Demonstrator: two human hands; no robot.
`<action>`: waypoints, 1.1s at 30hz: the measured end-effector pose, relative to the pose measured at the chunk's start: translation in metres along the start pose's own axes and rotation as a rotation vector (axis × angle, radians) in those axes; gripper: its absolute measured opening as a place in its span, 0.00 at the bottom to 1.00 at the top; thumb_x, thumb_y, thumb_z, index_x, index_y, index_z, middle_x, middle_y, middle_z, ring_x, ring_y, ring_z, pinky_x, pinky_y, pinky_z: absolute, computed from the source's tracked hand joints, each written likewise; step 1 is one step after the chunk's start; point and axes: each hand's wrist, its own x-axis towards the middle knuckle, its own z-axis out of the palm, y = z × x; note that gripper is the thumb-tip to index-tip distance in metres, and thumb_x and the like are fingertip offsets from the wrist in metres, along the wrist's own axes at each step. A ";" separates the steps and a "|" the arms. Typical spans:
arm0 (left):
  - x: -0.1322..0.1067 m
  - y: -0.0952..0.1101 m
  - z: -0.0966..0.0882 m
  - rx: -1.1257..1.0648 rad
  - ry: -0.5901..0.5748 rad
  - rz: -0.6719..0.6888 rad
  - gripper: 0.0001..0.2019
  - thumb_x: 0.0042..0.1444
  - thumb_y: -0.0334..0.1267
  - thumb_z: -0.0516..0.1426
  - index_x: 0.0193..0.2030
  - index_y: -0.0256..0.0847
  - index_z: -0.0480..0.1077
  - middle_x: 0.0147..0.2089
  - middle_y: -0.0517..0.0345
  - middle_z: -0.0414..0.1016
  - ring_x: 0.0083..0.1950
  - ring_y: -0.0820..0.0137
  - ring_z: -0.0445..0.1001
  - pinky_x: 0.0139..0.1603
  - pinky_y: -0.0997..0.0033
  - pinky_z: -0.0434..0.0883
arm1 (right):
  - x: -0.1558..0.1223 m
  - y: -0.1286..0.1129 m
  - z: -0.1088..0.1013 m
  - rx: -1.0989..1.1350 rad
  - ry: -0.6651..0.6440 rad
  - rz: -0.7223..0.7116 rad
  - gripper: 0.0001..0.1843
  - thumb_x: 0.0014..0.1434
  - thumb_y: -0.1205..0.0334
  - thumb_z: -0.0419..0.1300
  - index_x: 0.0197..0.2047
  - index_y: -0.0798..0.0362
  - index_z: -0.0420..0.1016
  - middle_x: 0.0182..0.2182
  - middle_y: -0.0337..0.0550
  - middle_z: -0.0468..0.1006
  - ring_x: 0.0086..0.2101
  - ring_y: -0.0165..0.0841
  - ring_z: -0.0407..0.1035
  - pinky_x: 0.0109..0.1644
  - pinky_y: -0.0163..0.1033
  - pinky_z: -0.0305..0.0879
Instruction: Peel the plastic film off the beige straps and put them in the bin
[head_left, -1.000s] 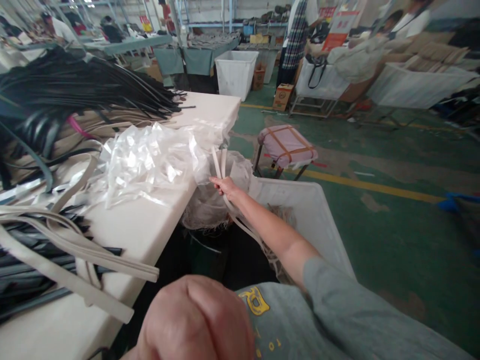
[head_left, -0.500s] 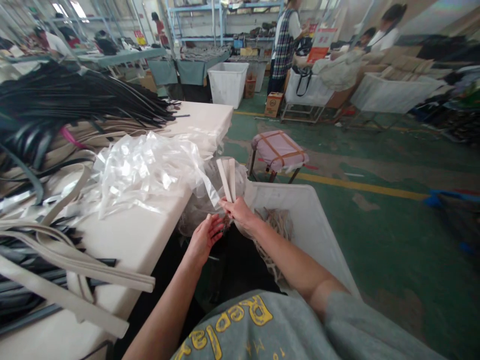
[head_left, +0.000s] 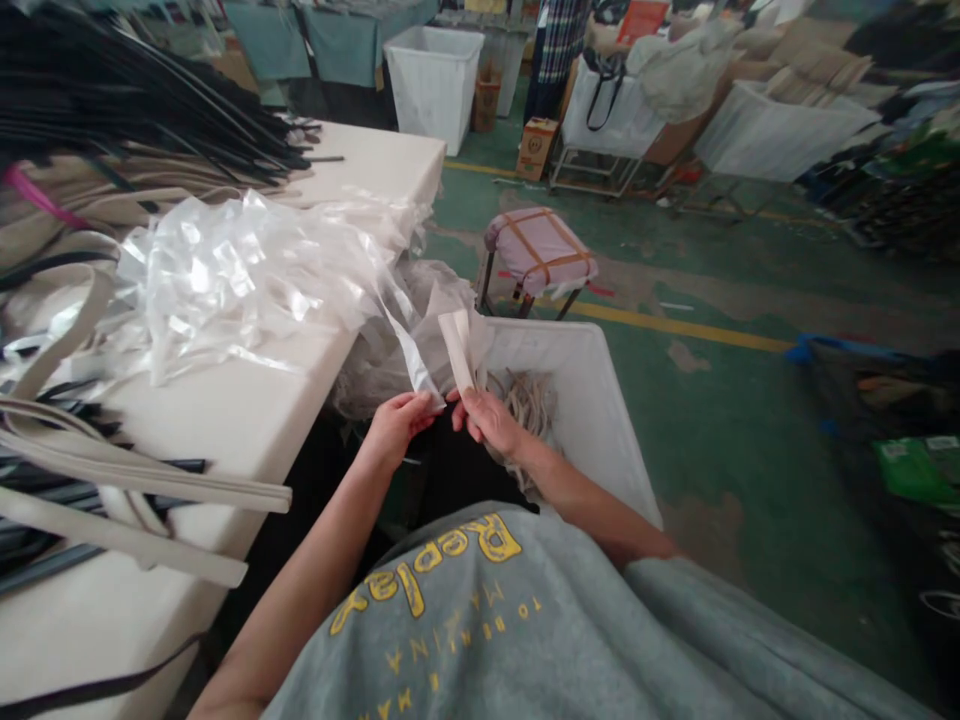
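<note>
Tabletop [head_left: 251,425] to its left, the left grip [head_left: 396,428] pinches film [head_left: 413,360], the right grip [head_left: 489,418] holds straps [head_left: 457,350]; this two-handed step's next move seemingly needs steadiness.

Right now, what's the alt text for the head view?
A person's left hand pinches a shiny plastic strip while the right hand holds pale straps. A white table on the left bears crumpled plastic and black straps; a white bin stands by the right arm.
</note>
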 end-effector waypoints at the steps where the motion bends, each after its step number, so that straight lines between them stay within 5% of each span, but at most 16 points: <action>1: -0.002 0.001 0.000 -0.049 0.010 -0.037 0.11 0.47 0.37 0.71 0.30 0.34 0.76 0.30 0.51 0.80 0.31 0.71 0.79 0.31 0.78 0.74 | -0.009 0.002 -0.003 0.011 -0.015 -0.007 0.30 0.63 0.34 0.48 0.45 0.55 0.68 0.23 0.35 0.72 0.15 0.23 0.58 0.19 0.31 0.51; 5: -0.008 0.009 0.005 -0.222 0.075 -0.128 0.05 0.55 0.31 0.65 0.31 0.35 0.73 0.30 0.55 0.79 0.30 0.72 0.79 0.30 0.78 0.74 | -0.049 0.010 -0.013 0.061 -0.011 0.025 0.28 0.64 0.34 0.48 0.44 0.54 0.65 0.28 0.37 0.74 0.16 0.22 0.60 0.18 0.30 0.52; 9: -0.008 0.015 0.012 -0.323 0.114 -0.134 0.10 0.64 0.31 0.57 0.30 0.36 0.70 0.27 0.58 0.76 0.28 0.75 0.77 0.29 0.80 0.73 | -0.085 0.012 -0.019 0.038 -0.011 0.084 0.24 0.65 0.38 0.52 0.37 0.53 0.64 0.30 0.38 0.75 0.17 0.22 0.63 0.20 0.30 0.55; 12: -0.007 0.014 0.014 -0.359 0.114 -0.126 0.11 0.66 0.32 0.57 0.30 0.36 0.70 0.27 0.58 0.75 0.28 0.75 0.78 0.28 0.79 0.73 | -0.099 0.010 -0.015 0.057 -0.068 0.065 0.28 0.67 0.35 0.47 0.41 0.54 0.66 0.30 0.39 0.75 0.17 0.22 0.61 0.21 0.31 0.55; 17: -0.011 0.014 0.015 -0.413 0.107 -0.135 0.07 0.64 0.35 0.59 0.34 0.36 0.72 0.31 0.56 0.78 0.31 0.73 0.79 0.31 0.78 0.75 | -0.095 0.009 0.002 0.103 -0.187 0.086 0.30 0.66 0.33 0.44 0.42 0.54 0.66 0.28 0.39 0.74 0.19 0.24 0.60 0.22 0.31 0.56; 33: -0.015 0.020 0.016 -0.371 0.072 -0.100 0.08 0.65 0.36 0.59 0.35 0.35 0.73 0.27 0.58 0.78 0.27 0.73 0.79 0.29 0.78 0.76 | -0.096 -0.009 0.011 -0.112 -0.211 0.115 0.20 0.68 0.46 0.50 0.34 0.53 0.66 0.25 0.37 0.73 0.20 0.23 0.62 0.25 0.29 0.59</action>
